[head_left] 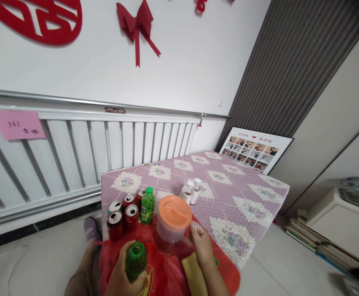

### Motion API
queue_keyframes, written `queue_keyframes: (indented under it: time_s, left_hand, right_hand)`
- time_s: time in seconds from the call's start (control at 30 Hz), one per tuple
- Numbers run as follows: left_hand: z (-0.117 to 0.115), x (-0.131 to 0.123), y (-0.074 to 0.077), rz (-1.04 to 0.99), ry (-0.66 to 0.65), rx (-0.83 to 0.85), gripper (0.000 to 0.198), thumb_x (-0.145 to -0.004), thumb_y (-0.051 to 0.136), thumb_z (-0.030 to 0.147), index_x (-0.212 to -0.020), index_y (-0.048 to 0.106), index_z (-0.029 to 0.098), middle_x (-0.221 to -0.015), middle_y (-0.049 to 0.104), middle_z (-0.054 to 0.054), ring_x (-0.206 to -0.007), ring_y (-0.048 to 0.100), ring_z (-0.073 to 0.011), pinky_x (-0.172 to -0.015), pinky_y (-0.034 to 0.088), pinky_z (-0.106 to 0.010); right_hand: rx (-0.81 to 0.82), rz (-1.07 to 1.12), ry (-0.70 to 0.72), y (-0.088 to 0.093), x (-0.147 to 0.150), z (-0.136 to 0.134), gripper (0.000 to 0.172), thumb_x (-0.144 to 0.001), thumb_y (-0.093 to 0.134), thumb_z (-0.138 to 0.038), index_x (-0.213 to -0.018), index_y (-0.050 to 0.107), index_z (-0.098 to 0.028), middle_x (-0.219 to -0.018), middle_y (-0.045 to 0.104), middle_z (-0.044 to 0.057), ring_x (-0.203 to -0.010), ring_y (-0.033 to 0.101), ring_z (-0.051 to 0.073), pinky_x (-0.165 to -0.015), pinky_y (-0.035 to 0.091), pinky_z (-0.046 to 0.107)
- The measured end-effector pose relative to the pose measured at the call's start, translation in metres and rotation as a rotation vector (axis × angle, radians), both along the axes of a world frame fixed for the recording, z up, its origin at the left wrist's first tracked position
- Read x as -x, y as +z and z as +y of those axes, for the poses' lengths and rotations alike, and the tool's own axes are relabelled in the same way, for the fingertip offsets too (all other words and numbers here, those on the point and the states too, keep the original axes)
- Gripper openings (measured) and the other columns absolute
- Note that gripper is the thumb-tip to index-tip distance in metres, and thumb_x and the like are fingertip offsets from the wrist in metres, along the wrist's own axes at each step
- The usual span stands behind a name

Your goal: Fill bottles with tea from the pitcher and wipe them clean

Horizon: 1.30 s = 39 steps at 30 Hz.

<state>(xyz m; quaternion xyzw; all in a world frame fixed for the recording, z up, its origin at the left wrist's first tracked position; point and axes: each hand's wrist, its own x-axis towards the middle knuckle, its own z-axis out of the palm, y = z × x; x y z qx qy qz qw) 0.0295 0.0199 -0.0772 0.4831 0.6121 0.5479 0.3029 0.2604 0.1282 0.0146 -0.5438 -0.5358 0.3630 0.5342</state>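
My left hand (122,276) is wrapped round an open green bottle (135,260), held upright over a red plastic bag (164,273). My right hand (201,243) grips the handle of a clear pitcher (171,230) with an orange lid (173,211). The pitcher stands on the red bag, just right of the bottle. Behind them are several red cans (124,214) and a small green bottle (148,205) with a green cap.
Two small white-capped bottles (192,191) stand farther back on the purple patterned tablecloth (235,193). A yellow cloth (194,271) lies by my right wrist. A white radiator (74,148) runs behind. A photo board (255,150) leans at right; books (315,242) lie on the floor.
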Motion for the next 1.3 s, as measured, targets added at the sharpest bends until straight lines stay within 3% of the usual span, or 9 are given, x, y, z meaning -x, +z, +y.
queue_keyframes:
  time_s: [0.23,0.9,1.3]
  left_hand:
    - [-0.001,-0.0011,0.0074,-0.002,0.03,-0.02,0.063,-0.058,0.072,0.024,-0.117,0.052,0.017,-0.111,0.07,-0.013,-0.099,0.07,-0.0285,-0.093,0.056,-0.042]
    - [-0.001,0.0016,0.007,0.071,0.018,-0.01,0.062,-0.06,0.071,0.024,-0.118,0.05,0.018,-0.108,0.07,-0.011,-0.097,0.071,-0.0278,-0.092,0.057,-0.042]
    - [-0.0006,-0.0037,0.0102,-0.006,0.016,-0.007,0.063,-0.06,0.071,0.025,-0.119,0.049,0.017,-0.113,0.069,-0.013,-0.103,0.069,-0.0278,-0.094,0.055,-0.041]
  right_hand:
    - [0.0,0.019,-0.009,-0.0042,0.0,0.0015,0.049,-0.07,0.057,-0.067,-0.058,0.062,-0.019,-0.05,0.055,-0.001,-0.058,0.053,0.018,-0.051,0.043,0.026]
    - [0.0,0.047,-0.025,-0.0049,0.0008,0.0004,0.049,-0.067,0.059,-0.068,-0.062,0.065,-0.02,-0.05,0.056,-0.002,-0.056,0.054,0.018,-0.049,0.043,0.026]
    - [0.026,0.019,0.083,0.0037,-0.0014,-0.0018,0.052,-0.072,0.056,-0.069,-0.058,0.06,-0.02,-0.049,0.052,-0.003,-0.05,0.046,0.015,-0.049,0.039,0.026]
